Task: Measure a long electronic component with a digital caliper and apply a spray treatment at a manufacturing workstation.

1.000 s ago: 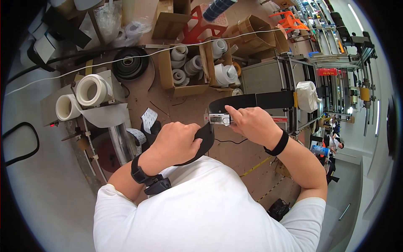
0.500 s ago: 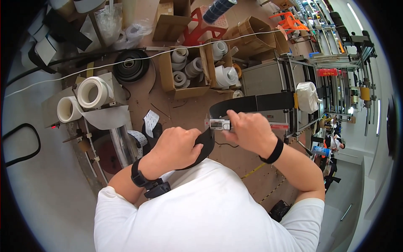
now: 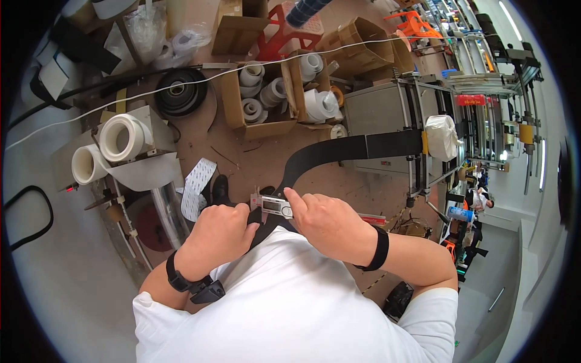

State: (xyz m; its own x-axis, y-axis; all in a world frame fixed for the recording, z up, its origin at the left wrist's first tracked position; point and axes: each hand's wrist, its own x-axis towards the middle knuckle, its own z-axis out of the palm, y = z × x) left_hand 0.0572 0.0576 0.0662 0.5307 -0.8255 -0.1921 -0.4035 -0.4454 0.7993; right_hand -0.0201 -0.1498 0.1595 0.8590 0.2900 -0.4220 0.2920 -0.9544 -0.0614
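One grey metal cabinet (image 3: 376, 121) stands on the brown floor (image 3: 221, 144). Two open brown boxes (image 3: 266, 130) sit side by side to its left, with white rolls (image 3: 253, 111) inside; four show in the left box. One red stool (image 3: 296, 37) stands behind them. One long black strip (image 3: 330, 151) runs from the cabinet side, bends, and comes down to the hands. One round black coil (image 3: 180, 91) lies left of the boxes. Two fat white tubes (image 3: 124, 138) sit together further left.

Two bare arms come in from below, bent at the elbow. The left hand (image 3: 221, 236) is curled up, its back facing up, and grips the strip. The right hand (image 3: 330, 227) is wrapped around one silver calliper (image 3: 278, 206), with its pointing finger stretched out over it. Each wrist wears one black band (image 3: 380, 248). The calliper is between the two hands, just in front of the white shirt (image 3: 290, 296). Its jaws are at the strip, but it is hard to tell if they touch it. It has one small screen (image 3: 272, 206).
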